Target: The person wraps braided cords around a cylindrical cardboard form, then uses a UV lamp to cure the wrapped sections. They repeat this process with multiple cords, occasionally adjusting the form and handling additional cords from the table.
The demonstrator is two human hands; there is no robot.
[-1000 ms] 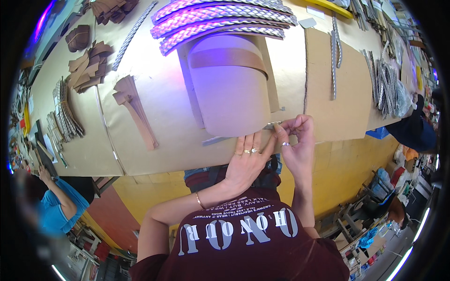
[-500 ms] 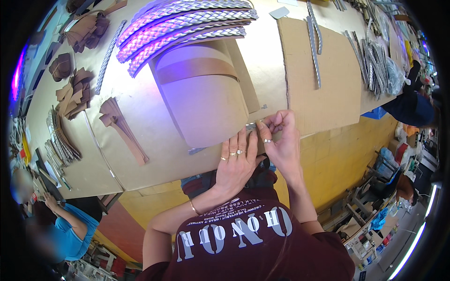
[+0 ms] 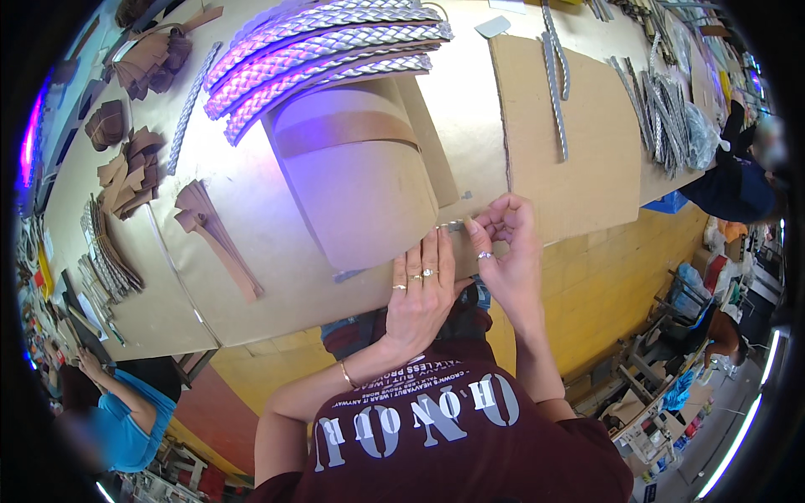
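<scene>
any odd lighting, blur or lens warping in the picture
Head view: violet light tints the braided strips and tan panel; head view: white glare brightens the upper table; head view: the table's front edge bows, fisheye-style; head view: left hand and right hand look fairly sharp, the co-worker at lower left partly blurred.

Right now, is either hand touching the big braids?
No, the beige panel lies between the big braids and the left hand and right hand.

Workshop floor here, folks: braided strips [image 3: 335,69], brown strips [image 3: 132,174] strewn over the tabletop [image 3: 285,306], blue-sleeved co-worker [image 3: 138,411] off left!
</scene>
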